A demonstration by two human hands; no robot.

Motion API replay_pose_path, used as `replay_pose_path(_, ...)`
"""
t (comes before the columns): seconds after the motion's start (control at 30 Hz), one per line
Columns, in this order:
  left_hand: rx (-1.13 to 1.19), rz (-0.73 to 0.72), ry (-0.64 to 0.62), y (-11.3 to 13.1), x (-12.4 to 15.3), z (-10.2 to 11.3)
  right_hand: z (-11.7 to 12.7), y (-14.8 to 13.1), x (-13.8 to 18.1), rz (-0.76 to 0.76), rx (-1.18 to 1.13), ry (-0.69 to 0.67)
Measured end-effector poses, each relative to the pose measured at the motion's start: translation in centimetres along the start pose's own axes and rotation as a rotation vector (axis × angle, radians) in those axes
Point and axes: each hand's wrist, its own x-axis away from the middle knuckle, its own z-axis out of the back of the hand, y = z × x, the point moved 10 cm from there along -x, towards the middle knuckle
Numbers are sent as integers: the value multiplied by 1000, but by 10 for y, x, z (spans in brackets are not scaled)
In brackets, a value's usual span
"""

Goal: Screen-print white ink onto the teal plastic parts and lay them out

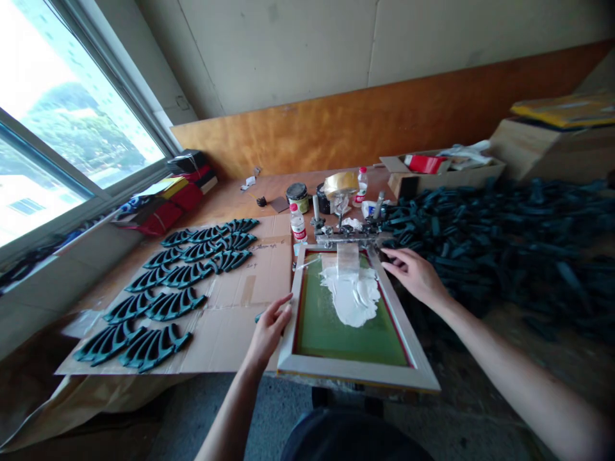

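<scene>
A screen-printing frame (418, 365) with a green mesh lies in front of me. White ink (355, 301) is heaped on the mesh, and a squeegee blade (347, 259) stands at its far end under a metal clamp (336, 238). At the frame's left edge, my left hand (270, 328) has its fingers curled together. The tip of a dark green plastic part (258, 317) pokes out beside them; most of it is hidden. My right hand (410, 272) hovers by the frame's far right corner, fingers stretched and apart, holding nothing visible.
Rows of dark green fan-shaped parts (177, 304) lie on a cardboard sheet (230, 320) to the left. A large pile of dark parts (461, 230) covers the right side. Bottles (298, 225), a tin (298, 197) and an open box (451, 173) stand behind.
</scene>
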Motion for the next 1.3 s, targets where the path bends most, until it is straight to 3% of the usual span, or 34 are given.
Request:
replay_pose_path(0.07, -77, 37, 10, -40, -4, -5, -12, -38, -13, 162, 29, 0)
replay_pose_path(0.13, -163, 56, 30, -67, -11, -9, -38, -68, -20, 253, 134, -77)
replay_pose_path(0.23, -252, 54, 36, -84, -19, -11, -80, -85, -16, 273, 233, -284)
replay_pose_path(0.3, -275, 52, 35, -87, -21, -9, -93, -85, -2, 270, 238, -363)
replay_pose_path(0.37, -285, 56, 34, -88, -20, -8, -93, -88, 19, 348, 207, -380)
replay_pose_path(0.5, -286, 43, 19, -88, -19, -8, -78, -103, 69, 645, 101, -447)
replay_pose_path(0.6, -276, 32, 5, -89, -20, -11, -74, -105, 76, 683, 34, -542)
replay_pose_path(0.67, -256, 34, 12, -90, -20, -10, -72, -103, 65, 601, 9, -492)
replay_pose_path(0.73, -208, 39, 12, -90, -20, -10, -68, -104, 62, 561, 3, -358)
replay_pose_path(0.8, -152, 52, 5, -91, -20, -11, -63, -109, 75, 624, 6, -250)
replay_pose_path(0.9, -98, 76, 2, -92, -19, -11, -64, -113, 93, 722, 0, -272)
replay_pose_path(1.0, -60, 88, -2, -87, -18, -10, -66, -111, 68, 638, -28, -339)
replay_pose_path(1.13, -26, 100, -22, -58, -12, -4, -59, -107, -10, 411, 24, -265)
replay_pose_path(1.2, 27, 100, -20, -32, -10, 0, -42, -97, -43, 309, 153, -190)
replay_pose_path(1.3, 124, 17, 42, 25, -12, 7, 3, -63, -67, 184, 200, -10)
